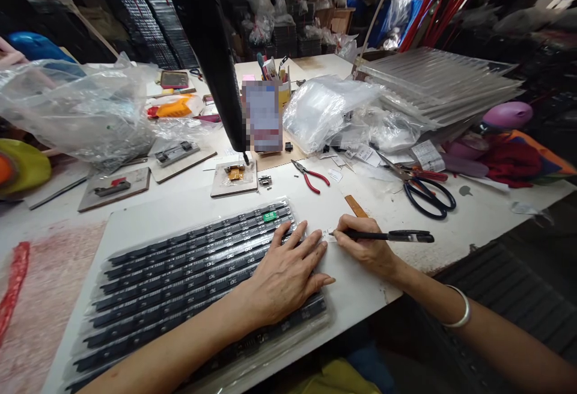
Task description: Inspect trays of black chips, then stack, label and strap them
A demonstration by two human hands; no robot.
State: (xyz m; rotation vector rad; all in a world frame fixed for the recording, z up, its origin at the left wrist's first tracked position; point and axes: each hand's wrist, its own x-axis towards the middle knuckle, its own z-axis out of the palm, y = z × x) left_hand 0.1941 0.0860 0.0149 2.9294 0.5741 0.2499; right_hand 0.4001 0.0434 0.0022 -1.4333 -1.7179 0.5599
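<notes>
Pen (387,236) is the thing in play here, a slim black one lying nearly flat, tip touching a small white slip (328,234) on the table (478,213) right at the near edge. The right hand (367,246) is pinching it close to the tip, fingers curled tight round the barrel. Looks light and stiff with a smooth body, so I'd say low on the barrel is the sane place to grab it; farther back it'd probably wobble.

The left hand (286,273) is spread flat, palm down, pressing on a clear-wrapped tray (180,280) of long dark strips, fingertips just beside the slip. That film looks slippery and the tray a bit bendy.

Further out: a wooden ruler (356,206), red-handled pliers (311,177), big black scissors (428,192).
</notes>
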